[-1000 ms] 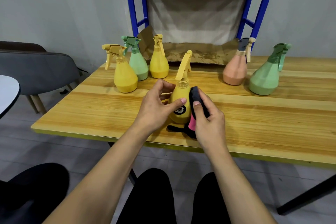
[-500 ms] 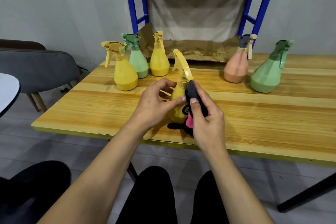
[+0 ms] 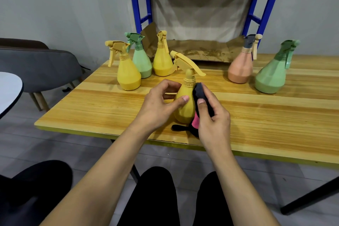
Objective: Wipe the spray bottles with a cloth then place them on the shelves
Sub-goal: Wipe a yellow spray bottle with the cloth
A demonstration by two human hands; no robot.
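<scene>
Moved: held bottle (image 3: pixel 184 105) has turned about its own axis since the earlier frames. The black round label that faced the camera is out of sight, and the spray head now lies across the frame, trigger lever to the right. Cloth (image 3: pixel 200 93) sits higher, up by the collar.
Left grip: left hand (image 3: pixel 157 108) is clamped on the held bottle, thumb on the near face, fingers curled round the far side.
Right grip: right hand (image 3: pixel 214 121) pinches the cloth, thumb on top, and presses it onto the bottle's right flank.
Cloth: dark with a pink patch. Its tail trails onto the table (image 3: pixel 275 124) below the bottle.
Bottle location: centre of frame, upright, near the table's front edge. Can't tell whether the base is touching the wood or just off it.
Others: front yellow bottle (image 3: pixel 128 75), left green bottle (image 3: pixel 142 63) and rear yellow bottle (image 3: pixel 162 63) are clustered left of centre. Salmon bottle (image 3: pixel 240 69) and right green bottle (image 3: pixel 271 77) stand at right. All five are on the table.
Shelf: blue-framed shelf (image 3: pixel 135 5) at top centre, behind the table. No bottle shows on its paper-lined board.
Progress: early, by my read. One bottle is mid-wipe and none is shelved in view. Can't tell whether the other five have been wiped. Six placements are left.
Rest: grey chair (image 3: pixel 36 68) at left.
</scene>
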